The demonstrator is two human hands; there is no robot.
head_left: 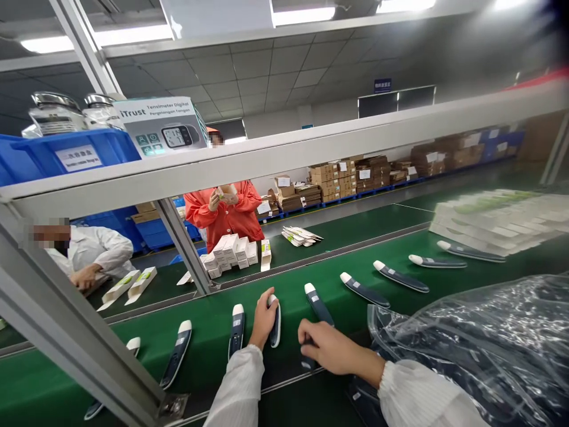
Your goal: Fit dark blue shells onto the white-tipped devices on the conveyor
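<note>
My left hand (265,319) is on the green belt, its fingers closed round the upper part of a slim handheld device (276,326) with a white edge. The device lies lengthwise on the belt. Nearer the belt's front edge, my right hand (326,347) curls round another dark blue device (308,359), mostly hidden by the fingers. Just beyond that hand lies a dark blue, white-tipped device (317,302). To the left of my left hand is a similar device (237,329) with a small pale label.
More such devices (400,277) lie spaced along the belt (293,284). At right sits a clear plastic bag (480,344) of dark items. White cartons (231,252) stand across the belt near a person in red (222,207). A metal post (75,314) rises at left.
</note>
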